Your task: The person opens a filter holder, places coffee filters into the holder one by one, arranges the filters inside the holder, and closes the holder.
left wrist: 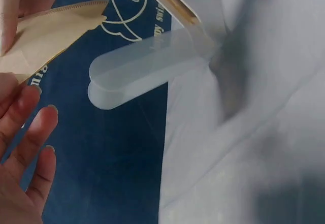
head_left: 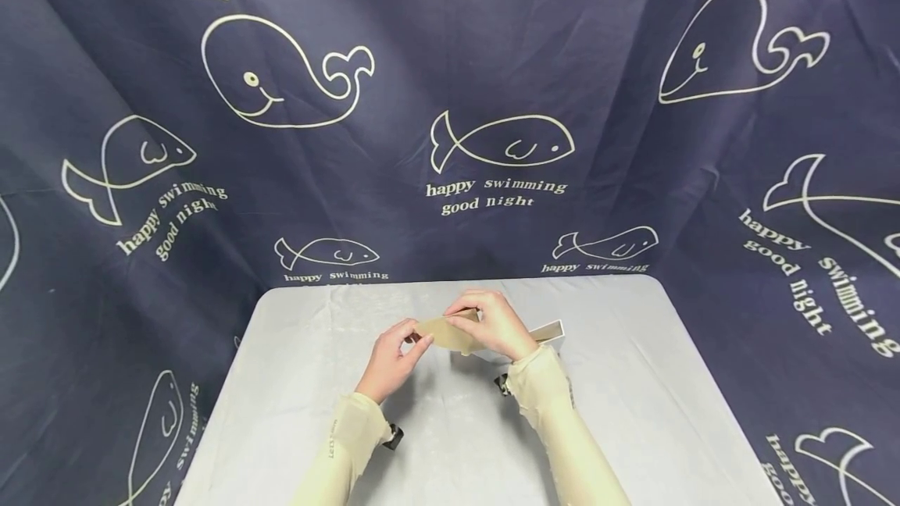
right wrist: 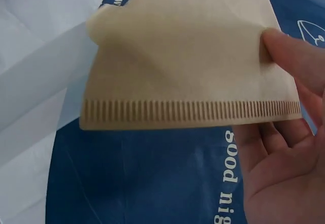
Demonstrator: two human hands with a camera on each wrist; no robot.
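A tan paper coffee filter (head_left: 444,333) with a crimped seam is held up above the table between both hands. My left hand (head_left: 391,358) pinches its left end, thumb on the near face. At the upper right edge, my right hand (head_left: 501,325) pinches it between thumb and fingers. The ribbed seam runs along the lower edge of the filter (right wrist: 183,66) in the right wrist view, and one corner curls over. In the left wrist view, the other fingers of my left hand (left wrist: 23,155) are spread below the paper.
Behind my right hand lies a white open box (head_left: 555,331) with tan paper inside. A long translucent plastic piece with a rounded end (left wrist: 132,74) lies beside it. The grey-white table (head_left: 295,381) meets a dark blue printed curtain (head_left: 492,45) at the back.
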